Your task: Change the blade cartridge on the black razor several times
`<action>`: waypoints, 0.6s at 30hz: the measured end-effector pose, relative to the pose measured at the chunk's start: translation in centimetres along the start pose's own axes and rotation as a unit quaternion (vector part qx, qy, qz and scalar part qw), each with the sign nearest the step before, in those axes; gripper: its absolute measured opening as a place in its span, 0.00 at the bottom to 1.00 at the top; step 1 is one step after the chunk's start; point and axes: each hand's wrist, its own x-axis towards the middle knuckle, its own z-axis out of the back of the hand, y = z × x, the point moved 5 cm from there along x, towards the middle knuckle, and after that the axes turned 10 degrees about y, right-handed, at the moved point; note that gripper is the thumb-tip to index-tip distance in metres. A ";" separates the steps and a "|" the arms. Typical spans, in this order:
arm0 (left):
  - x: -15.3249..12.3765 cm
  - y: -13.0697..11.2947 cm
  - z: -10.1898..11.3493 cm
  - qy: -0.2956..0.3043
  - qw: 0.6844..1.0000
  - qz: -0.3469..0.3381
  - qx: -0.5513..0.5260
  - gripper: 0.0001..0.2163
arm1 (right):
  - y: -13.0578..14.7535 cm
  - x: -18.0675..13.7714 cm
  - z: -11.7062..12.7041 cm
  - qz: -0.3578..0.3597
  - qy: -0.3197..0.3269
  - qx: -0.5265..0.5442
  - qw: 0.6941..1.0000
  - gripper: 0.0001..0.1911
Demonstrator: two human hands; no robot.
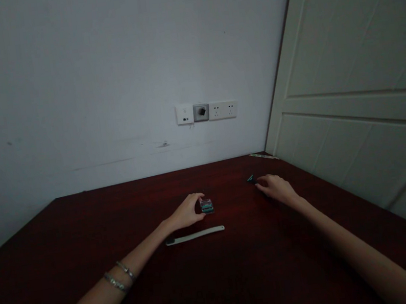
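Dim, bluish light, the tabletop [219,288] nearly black in the foreground

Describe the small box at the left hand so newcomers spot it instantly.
On the dark red table, find the left hand. Right of it is the small box, partly clear and teal, unlike the long pale strip nearer the camera.

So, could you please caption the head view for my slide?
Left hand around a clear case, right hand holding a small razor-like tool.
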 end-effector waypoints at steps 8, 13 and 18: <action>1.6 -4.7 0.3 0.004 0.999 -0.032 0.016 0.30 | 8.9 -2.6 1.2 0.288 0.095 0.092 0.948 0.30; 1.8 -7.3 0.0 0.013 0.999 -0.035 0.031 0.32 | 11.6 -3.9 1.1 0.350 0.123 0.104 0.923 0.32; 1.9 -8.3 -0.2 0.004 0.998 -0.047 0.041 0.31 | 11.7 -4.0 1.2 0.342 0.104 0.112 0.927 0.22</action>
